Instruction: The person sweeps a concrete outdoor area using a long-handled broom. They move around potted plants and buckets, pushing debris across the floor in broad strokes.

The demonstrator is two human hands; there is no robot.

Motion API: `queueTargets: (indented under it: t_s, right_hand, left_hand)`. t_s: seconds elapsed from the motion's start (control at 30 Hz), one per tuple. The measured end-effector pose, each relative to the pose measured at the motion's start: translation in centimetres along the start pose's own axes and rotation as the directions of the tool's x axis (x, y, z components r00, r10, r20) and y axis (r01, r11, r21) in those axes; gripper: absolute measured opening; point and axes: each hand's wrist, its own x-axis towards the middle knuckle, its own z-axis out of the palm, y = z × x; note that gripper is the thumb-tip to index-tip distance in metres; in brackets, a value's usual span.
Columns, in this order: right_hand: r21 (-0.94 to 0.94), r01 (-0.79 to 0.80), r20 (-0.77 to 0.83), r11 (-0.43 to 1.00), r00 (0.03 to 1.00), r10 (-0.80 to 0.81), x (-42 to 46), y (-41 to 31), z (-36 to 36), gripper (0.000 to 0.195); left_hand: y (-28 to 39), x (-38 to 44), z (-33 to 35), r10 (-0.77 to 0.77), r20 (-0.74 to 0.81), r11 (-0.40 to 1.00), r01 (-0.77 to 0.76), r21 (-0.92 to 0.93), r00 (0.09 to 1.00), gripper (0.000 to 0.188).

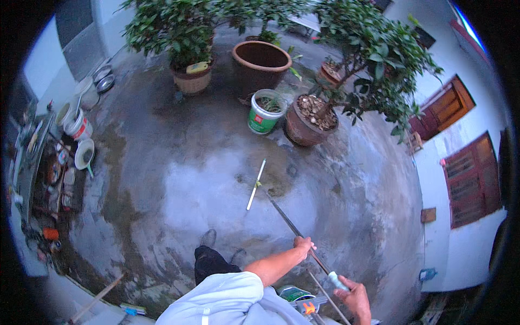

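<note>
My left hand [304, 247] is closed around the middle of a long metal pole [286, 219]. Lower right, my right hand [353, 296] grips the pale blue handle [338, 281] at the pole's near end. At its far end the pole joins a narrow white crossbar [256, 185] with a yellowish-green centre joint, over the wet concrete floor [195, 183]. Close to my body is a green bucket [293, 293], partly hidden by a grey fitting with an orange clip [309, 307]. A second thin rod [325, 293] slants beside my right hand.
Ahead stand a large brown pot [262, 61], a green-and-white bucket with a plant [264, 118] and a potted tree [308, 130]. Buckets [78, 126], a dipper [84, 154] and cluttered shelving line the left side. A wooden stick [97, 297] slants at lower left. Doors are at right.
</note>
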Motion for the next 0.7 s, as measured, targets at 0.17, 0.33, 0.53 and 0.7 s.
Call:
queueTargets:
  t_s: [0.17, 0.33, 0.53, 0.7]
  right_hand:
    - [-0.104, 0.056, 0.082, 0.993, 0.996, -0.048, 2.0, -0.4, 0.8, 0.051]
    - [-0.085, 0.239, 0.286, 0.967, 0.936, -0.206, 5.8, -5.9, 7.8, 0.051]
    - [-0.134, 0.395, 0.57, 0.909, 0.781, -0.255, 10.6, -18.9, 19.6, 0.051]
    - [-0.066, 0.643, 0.738, 0.763, 0.546, -0.396, 12.8, -27.6, 31.4, 0.05]
  left_hand:
    - [2.0, 0.5, -5.8, 0.11, -0.105, 0.981, -0.125, -0.15, 0.988, 0.017]
    - [6.6, 1.0, -20.2, 0.076, -0.252, 0.924, -0.163, -0.346, 0.965, 0.012]
    - [12.5, -1.5, -40.2, 0.056, -0.551, 0.826, -0.348, -0.442, 0.833, 0.015]
    - [15.4, -4.9, -54.9, -0.031, -0.672, 0.658, -0.491, -0.571, 0.74, 0.018]
